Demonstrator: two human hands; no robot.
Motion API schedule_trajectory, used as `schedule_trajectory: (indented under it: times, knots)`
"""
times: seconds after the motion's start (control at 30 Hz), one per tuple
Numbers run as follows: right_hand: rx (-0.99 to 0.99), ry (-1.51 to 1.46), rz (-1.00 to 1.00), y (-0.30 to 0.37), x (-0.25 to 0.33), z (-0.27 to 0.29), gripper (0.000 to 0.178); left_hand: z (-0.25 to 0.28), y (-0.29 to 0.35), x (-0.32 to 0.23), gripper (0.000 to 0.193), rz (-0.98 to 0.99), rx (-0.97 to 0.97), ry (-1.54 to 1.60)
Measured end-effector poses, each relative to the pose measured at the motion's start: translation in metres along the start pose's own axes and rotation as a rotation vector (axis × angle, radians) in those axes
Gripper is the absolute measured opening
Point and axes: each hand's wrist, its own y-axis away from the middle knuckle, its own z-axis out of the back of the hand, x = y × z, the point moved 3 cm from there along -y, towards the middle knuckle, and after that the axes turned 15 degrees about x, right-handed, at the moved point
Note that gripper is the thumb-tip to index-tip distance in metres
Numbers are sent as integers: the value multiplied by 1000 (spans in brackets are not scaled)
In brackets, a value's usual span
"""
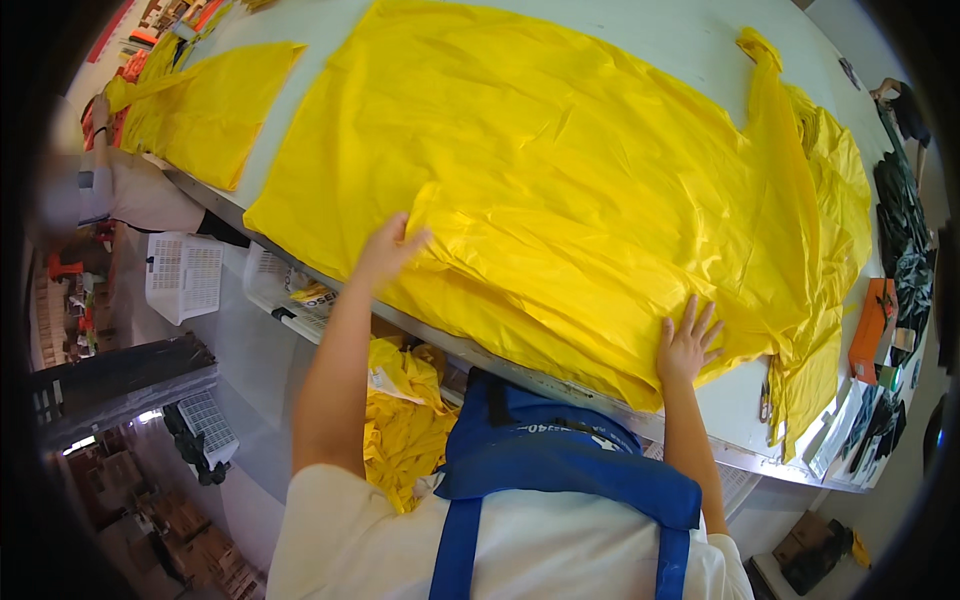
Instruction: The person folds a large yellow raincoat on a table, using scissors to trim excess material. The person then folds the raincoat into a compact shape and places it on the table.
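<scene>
A large sheet-like yellow garment (540,170), smooth and creased, lies spread over the pale table. At its right end it gathers into folds, with a narrow sleeve-like strip (765,60) pointing away from me. My right hand (686,345) presses flat on the near right part of it, fingers spread. Over the near left part is my left hand (388,252), slightly blurred, with thumb and fingers apart beside a raised fold. Some cloth under that fold is hidden.
Another person's hand (100,112) touches a second yellow piece (215,110) at the far left. Crumpled yellow material (405,430) sits below the table edge, near white baskets (185,275). An orange box (873,330) and dark bundles (900,215) line the right side.
</scene>
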Motion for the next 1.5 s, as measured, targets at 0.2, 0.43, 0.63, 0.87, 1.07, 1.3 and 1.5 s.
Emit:
schedule_trajectory:
  times: [0.2, 0.43, 0.63, 0.87, 1.07, 1.3, 1.5]
  knots:
    - [48, -45, 75, 2, -2, 4, 67, 5, 3, 33, 42, 269, -170, -373]
    - [-26, -93, 614, 93, -82, -5, 63, 130, 53, 143, 56, 551, -843, -126]
    - [-101, -5, 722, 91, -56, -3, 42, 170, 46, 160, 36, 509, -719, 614]
    - [252, -227, 677, 99, -93, 65, 24, 228, 102, 115, 19, 189, -494, 733]
    - [43, -447, 294, 0, -78, 163, 27, 226, -16, 12, 50, 117, -720, 539]
    - [-59, -254, 267, -130, -59, 113, 37, -55, -91, -78, 63, -409, 157, -612]
    - [-338, -180, 171, -76, -91, 114, 36, -114, -28, -42, 62, 45, 218, -1060]
